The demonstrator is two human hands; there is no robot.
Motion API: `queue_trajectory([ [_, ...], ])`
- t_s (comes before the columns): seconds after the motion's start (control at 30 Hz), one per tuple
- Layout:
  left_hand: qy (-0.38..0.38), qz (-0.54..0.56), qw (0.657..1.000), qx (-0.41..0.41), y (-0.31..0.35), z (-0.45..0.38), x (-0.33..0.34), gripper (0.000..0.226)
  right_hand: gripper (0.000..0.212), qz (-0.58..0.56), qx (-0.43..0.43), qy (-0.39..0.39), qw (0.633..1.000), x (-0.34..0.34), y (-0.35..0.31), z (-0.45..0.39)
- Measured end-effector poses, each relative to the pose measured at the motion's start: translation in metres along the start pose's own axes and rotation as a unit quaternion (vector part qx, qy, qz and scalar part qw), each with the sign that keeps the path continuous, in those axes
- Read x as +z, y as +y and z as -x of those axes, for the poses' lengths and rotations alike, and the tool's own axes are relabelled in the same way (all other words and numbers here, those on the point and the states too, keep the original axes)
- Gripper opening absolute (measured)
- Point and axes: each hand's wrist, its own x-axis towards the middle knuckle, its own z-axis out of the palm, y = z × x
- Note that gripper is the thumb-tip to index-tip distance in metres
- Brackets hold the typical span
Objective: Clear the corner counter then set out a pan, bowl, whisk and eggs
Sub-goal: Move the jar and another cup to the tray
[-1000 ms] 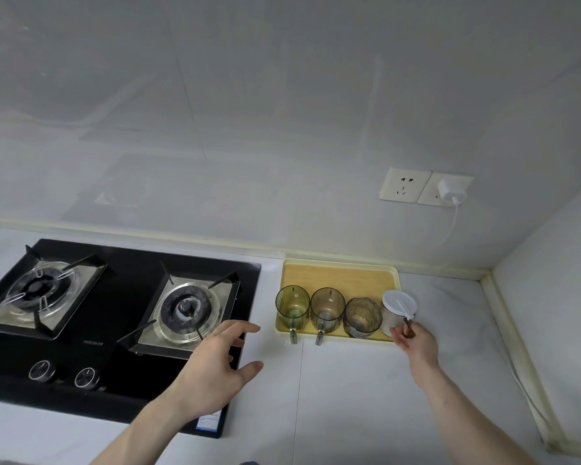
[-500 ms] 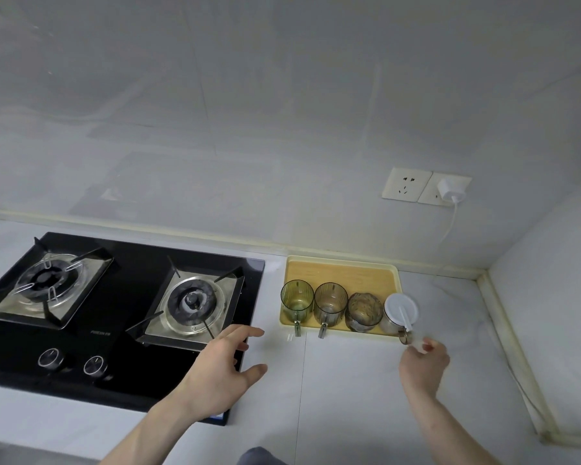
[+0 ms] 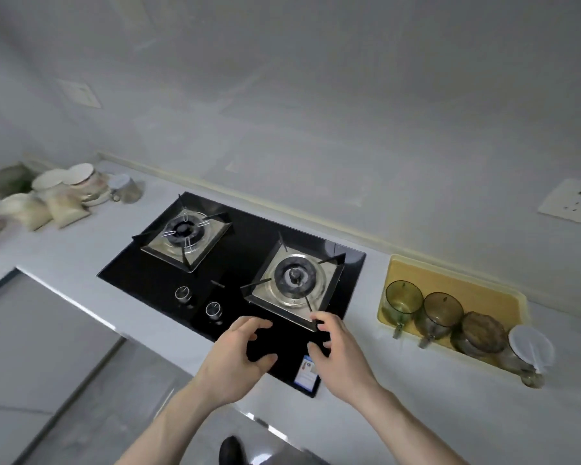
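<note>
Both bare forearms reach forward from the bottom edge and angle inward, so the two hands sit close together, palms turned toward each other. The left hand (image 3: pixel 237 359) holds nothing; its fingers are spread and loosely curled, thumb stretched toward the other hand. The right hand (image 3: pixel 337 355) mirrors it, fingers bent in a loose claw, thumb pointing left, nothing held. A small gap separates the two thumbs, and the hands do not touch

A tray (image 3: pixel 457 280) holding four jars (image 3: pixel 443 312) sits right of the stove (image 3: pixel 242 260).
</note>
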Motion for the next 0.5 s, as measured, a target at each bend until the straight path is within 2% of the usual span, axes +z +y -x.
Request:
queue_trajectory([
  [0.1, 0.036, 0.009, 0.999, -0.024, -0.032, 0.017, -0.032, 0.051, 0.045, 0.011, -0.026, -0.046, 0.999, 0.026, -0.036, -0.015],
  [0.27, 0.084, 0.025, 0.995, -0.052, -0.085, 0.042, -0.078, 0.050, 0.046, 0.037, -0.062, -0.065, 0.995, 0.075, -0.084, -0.037],
  [0.5, 0.144, 0.020, 0.985, -0.088, -0.186, 0.088, -0.171, 0.048, 0.045, 0.028, -0.099, -0.094, 0.990, 0.176, -0.169, -0.074],
])
